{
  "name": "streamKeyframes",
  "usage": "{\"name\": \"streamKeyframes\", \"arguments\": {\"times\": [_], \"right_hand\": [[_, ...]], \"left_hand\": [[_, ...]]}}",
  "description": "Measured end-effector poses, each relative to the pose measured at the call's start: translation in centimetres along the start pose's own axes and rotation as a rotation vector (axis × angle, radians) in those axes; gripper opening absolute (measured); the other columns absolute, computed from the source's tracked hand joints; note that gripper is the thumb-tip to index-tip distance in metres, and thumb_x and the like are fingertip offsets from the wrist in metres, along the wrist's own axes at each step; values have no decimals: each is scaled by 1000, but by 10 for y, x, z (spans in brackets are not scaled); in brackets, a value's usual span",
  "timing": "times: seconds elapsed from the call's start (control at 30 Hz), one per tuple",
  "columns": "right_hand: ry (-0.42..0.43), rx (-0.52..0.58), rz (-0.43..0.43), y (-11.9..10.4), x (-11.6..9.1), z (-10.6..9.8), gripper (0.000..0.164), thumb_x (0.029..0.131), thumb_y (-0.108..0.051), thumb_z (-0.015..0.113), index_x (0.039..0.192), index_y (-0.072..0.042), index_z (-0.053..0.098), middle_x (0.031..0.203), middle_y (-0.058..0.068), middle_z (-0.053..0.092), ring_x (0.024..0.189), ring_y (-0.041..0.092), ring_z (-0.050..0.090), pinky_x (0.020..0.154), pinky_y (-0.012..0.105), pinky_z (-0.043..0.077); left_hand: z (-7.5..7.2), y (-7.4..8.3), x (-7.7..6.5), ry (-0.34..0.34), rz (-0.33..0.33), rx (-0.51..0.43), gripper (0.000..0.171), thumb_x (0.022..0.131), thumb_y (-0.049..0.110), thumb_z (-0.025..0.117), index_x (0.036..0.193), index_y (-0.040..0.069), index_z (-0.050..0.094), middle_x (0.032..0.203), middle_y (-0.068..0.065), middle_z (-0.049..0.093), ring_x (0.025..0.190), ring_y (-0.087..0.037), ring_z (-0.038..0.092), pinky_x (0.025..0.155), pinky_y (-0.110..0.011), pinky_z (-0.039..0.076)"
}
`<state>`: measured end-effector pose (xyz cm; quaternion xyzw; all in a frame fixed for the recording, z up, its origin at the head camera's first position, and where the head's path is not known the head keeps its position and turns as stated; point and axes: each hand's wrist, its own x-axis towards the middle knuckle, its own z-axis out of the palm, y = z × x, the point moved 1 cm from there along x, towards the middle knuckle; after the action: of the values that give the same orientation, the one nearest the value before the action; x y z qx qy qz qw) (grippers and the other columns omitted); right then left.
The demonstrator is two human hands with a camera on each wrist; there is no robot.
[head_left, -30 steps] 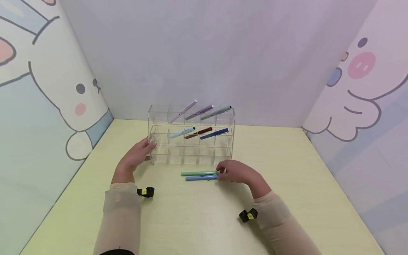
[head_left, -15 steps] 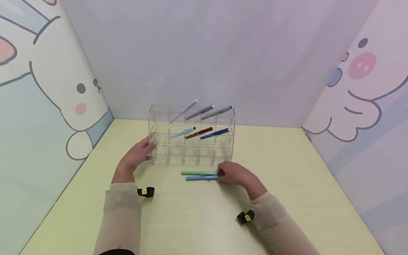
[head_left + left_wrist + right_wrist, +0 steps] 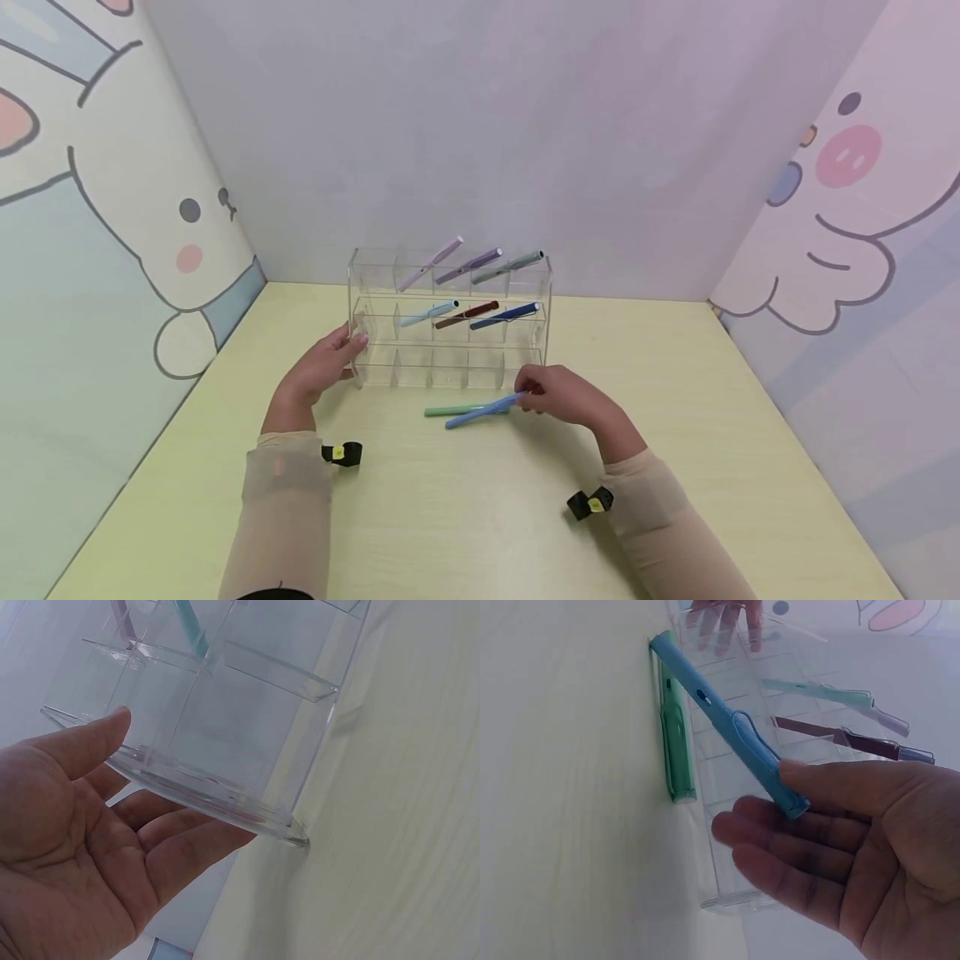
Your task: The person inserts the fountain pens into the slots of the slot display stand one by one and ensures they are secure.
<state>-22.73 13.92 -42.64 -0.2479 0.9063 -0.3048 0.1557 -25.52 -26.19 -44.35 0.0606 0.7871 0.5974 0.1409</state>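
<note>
My right hand [image 3: 566, 393] pinches a blue pen [image 3: 727, 724] by its capped end, between thumb and fingers. The pen slants, its held end raised and its far end low near the table. Just behind it a green pen [image 3: 450, 411] lies flat on the table, partly covered by the blue one in the head view. A clear acrylic pen rack [image 3: 450, 377] stands beyond them. My left hand [image 3: 322, 364] grips the rack's left side panel [image 3: 202, 796], thumb at the front edge and fingers along the outside.
On the rack's top tier rest a lilac pen [image 3: 429, 265], a purple pen [image 3: 468, 267] and a grey-green pen [image 3: 506, 268]. The middle tier bears a light blue pen [image 3: 427, 313], a dark red pen [image 3: 467, 315] and a dark blue pen [image 3: 504, 317]. A wall [image 3: 480, 150] stands behind.
My right hand has taken hold of the blue pen and raised its capped end off the table, turning it across the green pen. The left hand stays on the rack.
</note>
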Motion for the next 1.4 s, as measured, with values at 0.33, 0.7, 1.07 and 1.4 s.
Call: {"name": "streamKeyframes", "arguments": {"times": [0.33, 0.7, 1.07, 1.4], "right_hand": [[161, 201, -86, -1, -2, -7, 7, 96, -24, 65, 101, -19, 67, 97, 9, 73, 88, 29, 68, 74, 31, 55], [295, 428, -83, -4, -8, -16, 23, 96, -27, 65, 113, -13, 69, 106, 9, 71, 98, 30, 71, 87, 34, 59], [420, 482, -112, -16, 0, -21, 23, 97, -23, 64, 114, -10, 69, 107, 12, 70, 95, 24, 72, 84, 28, 58], [424, 383, -128, -33, 24, -13, 24, 97, -27, 62, 115, -13, 69, 107, 4, 71, 96, 22, 73, 85, 29, 58]], "left_hand": [[0, -1, -1, 0, -12, 1, 63, 104, 44, 44, 158, 31, 15, 159, -14, 29, 145, -37, 30, 113, -60, 32], [1, -1, 1, -2, -2, 20, 66, 104, 44, 44, 159, 28, 11, 155, -16, 36, 141, -38, 38, 112, -60, 34], [-1, 2, 0, -3, -6, 20, 62, 105, 42, 43, 159, 32, 13, 152, -18, 41, 139, -39, 40, 112, -60, 34], [-1, -1, 2, -7, 7, 5, 63, 105, 41, 42, 159, 29, 11, 154, -19, 37, 139, -40, 39, 112, -61, 33]]}}
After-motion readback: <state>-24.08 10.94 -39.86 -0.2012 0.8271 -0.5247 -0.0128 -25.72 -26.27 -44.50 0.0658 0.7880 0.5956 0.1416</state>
